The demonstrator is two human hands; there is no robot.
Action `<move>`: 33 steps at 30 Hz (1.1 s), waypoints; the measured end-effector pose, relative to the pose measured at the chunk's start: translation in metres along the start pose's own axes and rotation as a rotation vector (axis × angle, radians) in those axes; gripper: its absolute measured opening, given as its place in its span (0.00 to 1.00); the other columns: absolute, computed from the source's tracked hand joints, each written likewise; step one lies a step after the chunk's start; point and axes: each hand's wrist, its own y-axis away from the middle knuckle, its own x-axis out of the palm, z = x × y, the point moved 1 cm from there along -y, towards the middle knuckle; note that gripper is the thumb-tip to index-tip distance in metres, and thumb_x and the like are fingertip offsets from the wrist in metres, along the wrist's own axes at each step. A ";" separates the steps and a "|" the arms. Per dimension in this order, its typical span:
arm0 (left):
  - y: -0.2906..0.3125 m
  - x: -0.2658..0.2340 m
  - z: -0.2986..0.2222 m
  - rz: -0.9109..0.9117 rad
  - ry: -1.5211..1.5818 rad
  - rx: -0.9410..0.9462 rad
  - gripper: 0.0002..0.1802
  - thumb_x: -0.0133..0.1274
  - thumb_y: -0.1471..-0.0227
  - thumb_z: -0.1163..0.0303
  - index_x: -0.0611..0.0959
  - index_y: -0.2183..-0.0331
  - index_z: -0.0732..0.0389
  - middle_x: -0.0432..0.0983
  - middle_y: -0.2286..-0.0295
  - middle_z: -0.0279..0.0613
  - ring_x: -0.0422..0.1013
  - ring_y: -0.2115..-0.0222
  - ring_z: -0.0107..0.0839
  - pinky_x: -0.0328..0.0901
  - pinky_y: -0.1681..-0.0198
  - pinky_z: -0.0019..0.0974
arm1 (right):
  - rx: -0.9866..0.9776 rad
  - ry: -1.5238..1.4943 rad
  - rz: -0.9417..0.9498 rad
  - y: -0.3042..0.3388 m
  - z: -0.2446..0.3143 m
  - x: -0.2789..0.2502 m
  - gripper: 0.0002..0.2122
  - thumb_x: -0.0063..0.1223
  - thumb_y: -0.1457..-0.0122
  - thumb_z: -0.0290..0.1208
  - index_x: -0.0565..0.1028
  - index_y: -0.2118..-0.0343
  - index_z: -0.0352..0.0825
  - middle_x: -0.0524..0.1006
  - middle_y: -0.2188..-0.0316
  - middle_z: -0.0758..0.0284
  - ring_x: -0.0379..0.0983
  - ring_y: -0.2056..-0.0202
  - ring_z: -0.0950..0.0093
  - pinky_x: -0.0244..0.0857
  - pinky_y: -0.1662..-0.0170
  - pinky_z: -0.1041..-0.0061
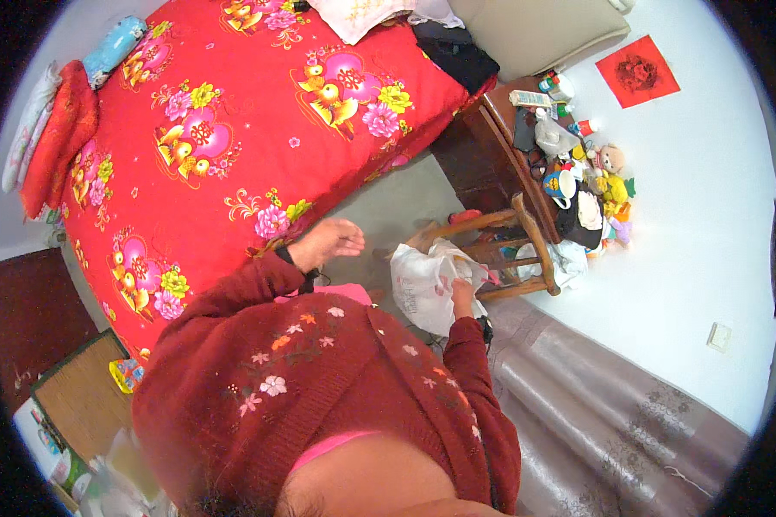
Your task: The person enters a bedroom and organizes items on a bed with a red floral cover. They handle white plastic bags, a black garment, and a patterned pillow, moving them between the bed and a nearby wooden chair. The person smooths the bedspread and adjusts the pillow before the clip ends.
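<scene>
A white plastic bag [416, 286] with faint red print hangs or rests in front of me, beside a wooden stool [547, 260]. My right hand [462, 295] is closed at the bag's upper part, gripping the plastic. What lies inside the bag is hidden. My left hand [329, 244] is near the edge of the bed, left of the bag, with its fingers stretched out and nothing in them.
To the left spreads a bed with a red flowered cover [259, 95]. A brown cabinet [494, 129] at the right bears a mug [560, 185], small bottles and soft toys. Greyish curtains [569, 370] hang at the lower right. Grey floor [397, 202] shows between bed and stool.
</scene>
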 end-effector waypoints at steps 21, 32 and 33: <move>0.030 -0.107 -0.022 -0.069 0.204 -0.199 0.10 0.44 0.45 0.70 0.74 0.65 0.67 0.74 0.68 0.45 0.72 0.65 0.37 0.67 0.55 0.40 | 0.978 -0.392 0.074 0.197 0.083 0.026 0.15 0.53 0.54 0.34 0.74 0.65 0.30 0.77 0.68 0.59 0.73 0.63 0.64 0.64 0.60 0.69; 0.028 -0.048 0.078 -0.219 -0.046 -0.363 0.11 0.41 0.47 0.69 0.74 0.70 0.65 0.72 0.71 0.38 0.69 0.68 0.30 0.65 0.61 0.33 | 0.745 -0.511 0.308 0.207 0.087 0.151 0.11 0.49 0.55 0.32 0.74 0.68 0.32 0.75 0.70 0.56 0.72 0.66 0.57 0.66 0.60 0.64; 0.037 -0.044 0.092 -0.225 -0.121 -0.353 0.11 0.40 0.48 0.69 0.74 0.71 0.65 0.72 0.71 0.38 0.68 0.69 0.29 0.64 0.63 0.32 | 0.614 -0.419 0.256 0.205 0.093 0.169 0.12 0.51 0.55 0.32 0.74 0.68 0.32 0.75 0.70 0.56 0.72 0.67 0.58 0.66 0.60 0.65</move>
